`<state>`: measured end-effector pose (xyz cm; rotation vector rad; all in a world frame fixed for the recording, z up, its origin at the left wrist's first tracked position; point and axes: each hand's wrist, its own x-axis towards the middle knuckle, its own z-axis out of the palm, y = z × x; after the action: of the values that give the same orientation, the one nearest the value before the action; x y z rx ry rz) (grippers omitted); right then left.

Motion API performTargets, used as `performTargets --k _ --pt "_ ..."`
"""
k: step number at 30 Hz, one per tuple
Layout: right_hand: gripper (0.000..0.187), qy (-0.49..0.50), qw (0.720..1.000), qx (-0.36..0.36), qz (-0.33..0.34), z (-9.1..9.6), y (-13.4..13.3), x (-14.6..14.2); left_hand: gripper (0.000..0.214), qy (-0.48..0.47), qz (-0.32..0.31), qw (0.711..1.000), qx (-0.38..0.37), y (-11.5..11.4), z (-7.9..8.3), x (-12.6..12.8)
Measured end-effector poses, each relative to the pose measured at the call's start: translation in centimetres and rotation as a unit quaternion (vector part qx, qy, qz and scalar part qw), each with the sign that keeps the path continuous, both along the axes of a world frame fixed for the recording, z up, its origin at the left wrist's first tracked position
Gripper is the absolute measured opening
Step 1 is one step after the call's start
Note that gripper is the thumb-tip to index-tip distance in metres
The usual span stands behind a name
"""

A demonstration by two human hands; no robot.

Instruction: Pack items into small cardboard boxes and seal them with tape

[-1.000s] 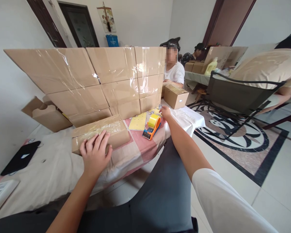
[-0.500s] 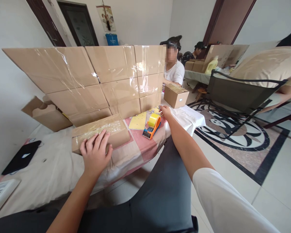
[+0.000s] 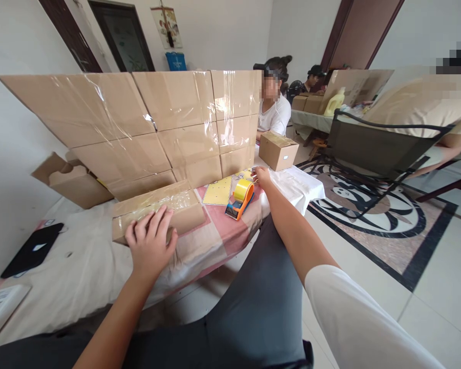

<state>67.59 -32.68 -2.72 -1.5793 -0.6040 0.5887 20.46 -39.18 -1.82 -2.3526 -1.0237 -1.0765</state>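
My left hand (image 3: pixel 150 233) lies on the near edge of a closed cardboard box (image 3: pixel 184 215), with its fingers spread over the taped top and its thumb toward the front side. Clear tape shines along this box's lid. Just beyond the orange tape dispenser (image 3: pixel 238 200), which carries a yellow roll, my right hand (image 3: pixel 262 177) rests low over the cloth. Its fingers are curled in, and whatever they may hold is too small to make out. The dispenser stands apart from the box, between my two hands.
Behind the box rises a wall of stacked taped boxes (image 3: pixel 184 100). An open box (image 3: pixel 75 182) leans at left, near a black pouch (image 3: pixel 34 251). A smaller box (image 3: pixel 278 150) stands at right, before a person in white (image 3: pixel 276 115). A dark chair (image 3: pixel 384 148) is farther right.
Both hands, the box and the dispenser keep their places. The person behind the stack has shifted their head and arm slightly, and the view has moved a little.
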Motion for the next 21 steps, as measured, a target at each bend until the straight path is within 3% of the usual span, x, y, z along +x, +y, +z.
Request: performTargets --k 4,8,12,21 --pt "0.003 -0.013 1.0 -0.009 -0.008 -0.25 0.06 0.11 0.069 -0.007 -0.007 1.0 -0.017 0.0 -0.06 -0.05" --pt "0.016 -0.035 0.999 -0.018 -0.03 -0.48 -0.02 0.4 0.07 0.0 -0.001 1.0 -0.005 0.04 -0.11 -0.09" --pt "0.016 -0.057 0.997 -0.02 -0.045 -0.44 -0.12 0.58 0.072 0.007 0.003 1.0 0.013 0.1 -0.11 -0.07" --pt "0.037 -0.043 0.999 0.001 -0.025 0.21 -0.22 -0.23 0.072 0.004 0.005 1.0 0.006 0.24 -0.27 -0.03"
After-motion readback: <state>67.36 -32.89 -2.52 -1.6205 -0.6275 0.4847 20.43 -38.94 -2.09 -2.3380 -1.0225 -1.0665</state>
